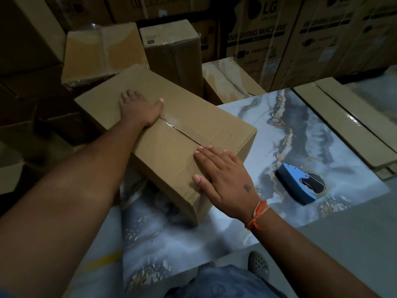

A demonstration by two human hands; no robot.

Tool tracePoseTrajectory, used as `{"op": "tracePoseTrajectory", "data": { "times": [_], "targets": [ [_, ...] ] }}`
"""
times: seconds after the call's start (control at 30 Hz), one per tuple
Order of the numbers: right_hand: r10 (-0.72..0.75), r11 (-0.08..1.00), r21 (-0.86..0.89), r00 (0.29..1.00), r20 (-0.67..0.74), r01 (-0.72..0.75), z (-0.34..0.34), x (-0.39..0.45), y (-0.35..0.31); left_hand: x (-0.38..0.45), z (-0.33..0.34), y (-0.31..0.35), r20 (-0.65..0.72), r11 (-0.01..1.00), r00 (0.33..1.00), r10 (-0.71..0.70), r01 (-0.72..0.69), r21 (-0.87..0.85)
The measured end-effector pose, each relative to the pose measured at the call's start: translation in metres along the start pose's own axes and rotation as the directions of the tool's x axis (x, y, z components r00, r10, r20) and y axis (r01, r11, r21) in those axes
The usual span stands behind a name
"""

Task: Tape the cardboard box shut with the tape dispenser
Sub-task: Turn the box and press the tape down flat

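Fingers of both the left hand [140,108] and right hand [225,175] lay flat, splayed on the smooth cardboard box [171,134]; blue tape dispenser [300,183] sat right of them on the marbled counter [322,130].

Legible print only on the large carton [257,37] at back, behind the cardboard box [171,130]: "LG" logo near top edge, "WASHING MACHINE" in bold caps below it. Smaller lines under that: too blurred to read. Cardboard box itself: no legible print.
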State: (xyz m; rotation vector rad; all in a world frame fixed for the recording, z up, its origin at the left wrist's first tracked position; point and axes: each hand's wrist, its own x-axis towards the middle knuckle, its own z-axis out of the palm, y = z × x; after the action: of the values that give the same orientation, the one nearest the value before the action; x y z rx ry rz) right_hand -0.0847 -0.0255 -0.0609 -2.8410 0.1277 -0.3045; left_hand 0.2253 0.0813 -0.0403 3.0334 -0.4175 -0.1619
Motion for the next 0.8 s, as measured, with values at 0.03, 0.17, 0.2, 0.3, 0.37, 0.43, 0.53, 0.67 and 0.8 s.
{"op": "tracePoseTrajectory", "data": {
  "times": [0.03, 0.17, 0.2, 0.3, 0.37, 0.43, 0.53, 0.67, 0.8],
  "targets": [
    [0.002, 1.000, -0.011, 1.000, 0.000, -0.002, 0.000, 0.001, 0.000, -0.014, 0.005, 0.013, 0.002, 0.999, 0.999, 0.045, -0.045, -0.005],
    [-0.007, 1.000, -0.027, 0.998, -0.059, 0.005, 0.005, -0.002, 0.001, -0.091, 0.031, 0.069, 0.005, 0.965, 0.966, 0.260, -0.259, -0.029],
    [-0.004, 1.000, -0.010, 0.994, -0.108, 0.003, 0.009, -0.007, 0.001, -0.108, 0.035, 0.078, 0.010, 0.955, 0.955, 0.295, -0.295, -0.037],
    [0.051, 0.989, 0.146, 0.967, -0.248, -0.015, 0.029, -0.030, 0.005, -0.136, 0.039, 0.090, 0.023, 0.932, 0.932, 0.362, -0.360, -0.045],
    [0.112, 0.957, 0.288, 0.963, -0.247, -0.037, 0.048, -0.047, 0.009, -0.143, 0.038, 0.089, 0.028, 0.916, 0.916, 0.401, -0.400, -0.042],
    [0.163, 0.925, 0.369, 0.971, -0.175, -0.089, 0.068, -0.061, 0.014, -0.145, 0.037, 0.087, 0.031, 0.902, 0.902, 0.431, -0.429, -0.046],
    [0.186, 0.881, 0.447, 0.982, -0.030, -0.153, 0.096, -0.078, 0.023, -0.148, 0.038, 0.089, 0.039, 0.886, 0.886, 0.463, -0.460, -0.055],
    [0.172, 0.875, 0.454, 0.985, 0.030, -0.166, 0.119, -0.085, 0.027, -0.154, 0.040, 0.092, 0.044, 0.871, 0.870, 0.491, -0.490, -0.039],
    [0.159, 0.888, 0.432, 0.987, 0.032, -0.156, 0.122, -0.084, 0.028, -0.163, 0.039, 0.097, 0.063, 0.850, 0.848, 0.526, -0.525, -0.040]
  ]
}}
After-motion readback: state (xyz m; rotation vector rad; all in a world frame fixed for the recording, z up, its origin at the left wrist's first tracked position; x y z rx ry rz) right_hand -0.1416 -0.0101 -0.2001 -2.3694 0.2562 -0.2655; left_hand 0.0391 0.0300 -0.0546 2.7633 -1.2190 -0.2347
